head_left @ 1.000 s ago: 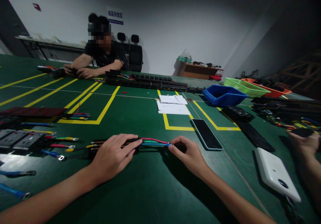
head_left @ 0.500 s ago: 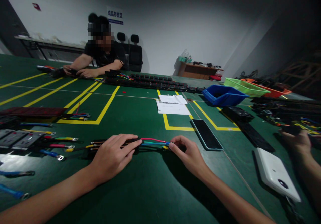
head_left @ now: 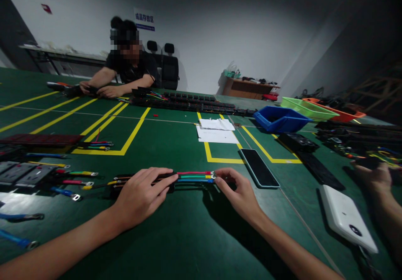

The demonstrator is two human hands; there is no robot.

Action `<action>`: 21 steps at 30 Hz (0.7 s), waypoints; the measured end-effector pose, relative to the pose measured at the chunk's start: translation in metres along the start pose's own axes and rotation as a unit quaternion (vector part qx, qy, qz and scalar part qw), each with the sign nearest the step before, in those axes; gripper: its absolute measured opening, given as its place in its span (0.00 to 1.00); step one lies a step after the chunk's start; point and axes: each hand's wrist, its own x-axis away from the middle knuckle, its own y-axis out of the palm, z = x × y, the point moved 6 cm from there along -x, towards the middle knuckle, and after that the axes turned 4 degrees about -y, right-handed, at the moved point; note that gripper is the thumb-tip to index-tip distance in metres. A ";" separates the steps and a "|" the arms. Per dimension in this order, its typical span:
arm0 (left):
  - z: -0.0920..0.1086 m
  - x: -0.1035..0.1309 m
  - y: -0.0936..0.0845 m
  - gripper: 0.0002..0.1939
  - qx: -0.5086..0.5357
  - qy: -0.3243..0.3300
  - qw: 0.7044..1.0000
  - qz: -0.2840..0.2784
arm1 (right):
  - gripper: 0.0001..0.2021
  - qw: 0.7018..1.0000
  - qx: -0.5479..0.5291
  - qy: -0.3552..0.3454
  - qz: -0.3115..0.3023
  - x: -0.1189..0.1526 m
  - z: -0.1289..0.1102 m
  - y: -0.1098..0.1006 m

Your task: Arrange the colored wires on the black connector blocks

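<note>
A dark strip-shaped part (head_left: pixel 117 179) lies on the green table, with my left hand (head_left: pixel 143 194) wrapped over it. From its right end run a red wire (head_left: pixel 191 173), a green wire (head_left: pixel 191 176) and a blue wire (head_left: pixel 193 181), side by side and nearly straight. The thumb and fingertips of my right hand (head_left: pixel 235 188) are pinched at the metal lugs on the wires' ends. A phone (head_left: pixel 259 168) lies just beyond my right hand.
Socket units (head_left: pixel 27 174) with lugged wires lie at left. White papers (head_left: pixel 216 135), a blue bin (head_left: pixel 279 119) and a green bin (head_left: pixel 309 107) stand farther back. At right are a white device (head_left: pixel 347 219) and another person's hand (head_left: pixel 378 177). A person (head_left: pixel 132 64) works across the table.
The red, green and blue wires now lie level and parallel, with their coloured sleeves lined up near my right fingertips. My left hand has hardly moved.
</note>
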 end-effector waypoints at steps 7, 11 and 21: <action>-0.001 0.001 0.001 0.22 0.002 -0.001 1.000 0.001 | 0.17 0.999 -0.005 -0.031 0.004 0.001 -0.006 -0.003; 0.000 0.001 0.000 0.22 -0.001 -0.002 1.000 0.000 | 0.18 1.000 -0.002 -0.026 0.002 0.002 -0.005 -0.001; -0.001 0.001 0.001 0.23 -0.001 0.000 1.000 -0.005 | 0.18 0.997 -0.036 -0.070 0.010 0.003 -0.013 -0.002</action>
